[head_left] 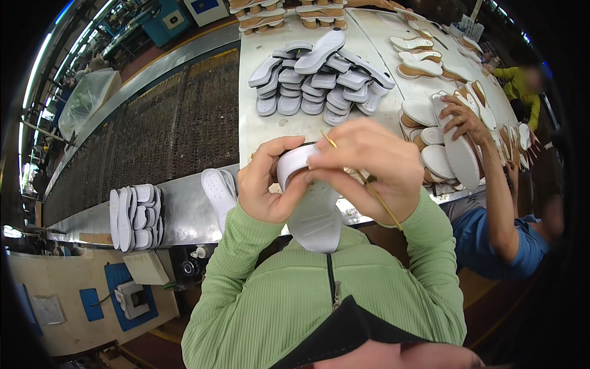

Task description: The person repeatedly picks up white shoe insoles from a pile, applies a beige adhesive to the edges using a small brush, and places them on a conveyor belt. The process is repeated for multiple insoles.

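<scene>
Close in front of me is a white slide sandal [316,222] with small holes in its footbed and a wide strap [295,161], its heel end toward my body. My left hand [265,184] is closed on the strap's left side, with the thumb tucked at its inner edge. Across from it, my right hand [378,161] pinches the strap's right side between thumb and fingertips. A thin brass-coloured stick [386,208] runs through that same right hand, one end poking up above the fingers and the other pointing down past the palm. The fingers hide its middle.
A heap of white sandals [319,80] covers the white table [255,132] ahead. Stacked sandals [136,216] and another white pair [219,189] lie on the metal ledge at left, beside a dark conveyor [153,123]. At right, a co-worker's hand [464,120] holds a white sole near tan-edged ones.
</scene>
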Available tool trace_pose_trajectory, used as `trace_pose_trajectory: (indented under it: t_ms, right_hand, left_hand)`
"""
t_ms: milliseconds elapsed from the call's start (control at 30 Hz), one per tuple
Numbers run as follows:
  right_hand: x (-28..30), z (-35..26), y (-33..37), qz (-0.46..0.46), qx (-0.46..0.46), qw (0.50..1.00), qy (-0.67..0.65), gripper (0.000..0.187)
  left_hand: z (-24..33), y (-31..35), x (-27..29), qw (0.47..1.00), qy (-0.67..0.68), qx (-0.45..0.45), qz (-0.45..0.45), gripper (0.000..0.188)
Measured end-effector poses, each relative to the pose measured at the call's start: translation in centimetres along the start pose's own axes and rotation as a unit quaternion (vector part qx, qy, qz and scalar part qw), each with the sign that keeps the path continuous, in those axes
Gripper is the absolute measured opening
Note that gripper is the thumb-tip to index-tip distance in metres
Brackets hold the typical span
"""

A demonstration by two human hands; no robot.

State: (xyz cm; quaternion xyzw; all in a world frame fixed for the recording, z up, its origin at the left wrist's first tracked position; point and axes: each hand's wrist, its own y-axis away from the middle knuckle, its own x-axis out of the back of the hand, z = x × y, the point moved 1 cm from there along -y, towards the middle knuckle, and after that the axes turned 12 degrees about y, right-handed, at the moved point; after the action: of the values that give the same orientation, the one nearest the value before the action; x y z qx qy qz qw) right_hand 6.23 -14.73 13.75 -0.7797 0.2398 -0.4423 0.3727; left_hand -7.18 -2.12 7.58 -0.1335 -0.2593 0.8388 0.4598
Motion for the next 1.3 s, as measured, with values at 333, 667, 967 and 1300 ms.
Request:
trace_pose_trajectory:
  t_ms: [333,667,967,1300]
  right_hand:
    - [2.0,-0.8,2.0,0.027,-0.044,0.998,-0.039,0.024]
    - [2.5,-1.4,2.7,0.035,-0.037,0.998,-0.042,0.024]
    - [2.2,-1.0,3.8,0.03,-0.076,0.996,-0.043,0.025]
    - [0.5,0.3,3.9,0.001,-0.102,0.992,-0.076,0.025]
  left_hand:
    - [-6.0,-6.2,6.9,0.955,-0.056,0.289,-0.045,0.028]
    - [-7.7,-16.9,4.3,0.965,0.193,0.103,0.145,0.065]
    - [-13.9,-5.3,6.5,0.989,0.01,0.142,0.044,0.066]
    - [-20.2,15.0,20.3,0.741,-0.459,0.435,0.225,0.099]
